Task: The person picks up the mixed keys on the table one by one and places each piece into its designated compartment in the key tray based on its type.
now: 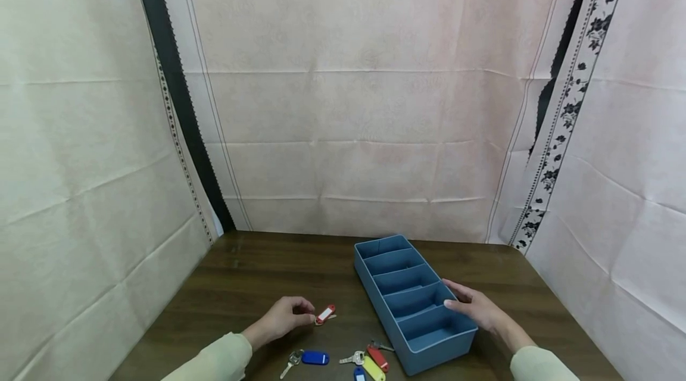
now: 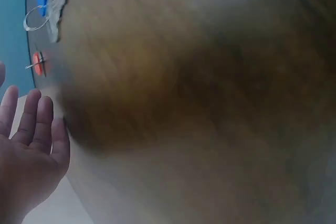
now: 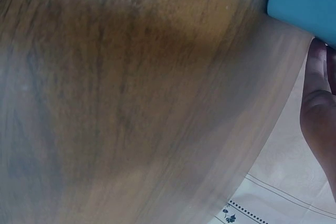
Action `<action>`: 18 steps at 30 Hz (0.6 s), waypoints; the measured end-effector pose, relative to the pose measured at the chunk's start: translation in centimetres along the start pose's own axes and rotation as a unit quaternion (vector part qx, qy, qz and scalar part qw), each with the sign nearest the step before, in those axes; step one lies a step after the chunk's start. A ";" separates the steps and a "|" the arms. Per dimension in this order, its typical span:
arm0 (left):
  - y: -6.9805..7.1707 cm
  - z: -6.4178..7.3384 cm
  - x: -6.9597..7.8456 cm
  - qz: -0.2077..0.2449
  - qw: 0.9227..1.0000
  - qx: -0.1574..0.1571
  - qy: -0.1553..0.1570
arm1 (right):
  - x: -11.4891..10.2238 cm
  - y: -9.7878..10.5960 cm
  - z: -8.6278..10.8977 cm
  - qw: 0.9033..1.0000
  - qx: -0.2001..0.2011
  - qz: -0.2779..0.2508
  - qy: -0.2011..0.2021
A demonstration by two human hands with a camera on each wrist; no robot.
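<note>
In the head view my left hand (image 1: 286,317) pinches at the ring end of a key with a red tag (image 1: 325,313), near the middle of the wooden table. The left wrist view shows loosely bent fingers; the pinch itself is out of frame. My right hand (image 1: 477,308) grips the right side of a blue divided box (image 1: 386,321), with the thumb over the rim and the other fingers along the outside. The box stands at a slant. Only part of this hand and a box corner (image 3: 302,1) appear in the right wrist view.
Before the left forearm lie a key (image 1: 292,362) and its blue tag (image 1: 315,358). Beside the box's near left corner are another red tag (image 1: 378,358), a yellow tag (image 1: 373,368), a blue tag (image 1: 359,374) and keys. Pale cloth (image 1: 343,101) hangs behind the table (image 1: 257,274).
</note>
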State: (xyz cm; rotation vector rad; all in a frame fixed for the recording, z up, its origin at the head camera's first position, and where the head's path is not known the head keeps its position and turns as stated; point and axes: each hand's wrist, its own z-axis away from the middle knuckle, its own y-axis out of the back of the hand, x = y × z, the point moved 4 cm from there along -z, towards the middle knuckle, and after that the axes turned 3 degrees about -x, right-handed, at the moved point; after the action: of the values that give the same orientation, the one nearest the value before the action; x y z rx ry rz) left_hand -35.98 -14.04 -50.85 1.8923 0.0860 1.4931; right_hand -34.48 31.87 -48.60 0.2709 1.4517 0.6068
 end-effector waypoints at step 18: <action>-1.1 -0.3 0.0 -0.026 1.000 0.015 0.001 | 0.2 0.0 0.0 1.000 0.002 0.000 -0.005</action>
State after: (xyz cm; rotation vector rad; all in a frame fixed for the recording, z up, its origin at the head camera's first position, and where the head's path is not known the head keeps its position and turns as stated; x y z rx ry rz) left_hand -35.84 -13.00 -51.44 1.8973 0.1576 1.4670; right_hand -34.52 31.99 -48.81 0.2768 1.4432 0.6011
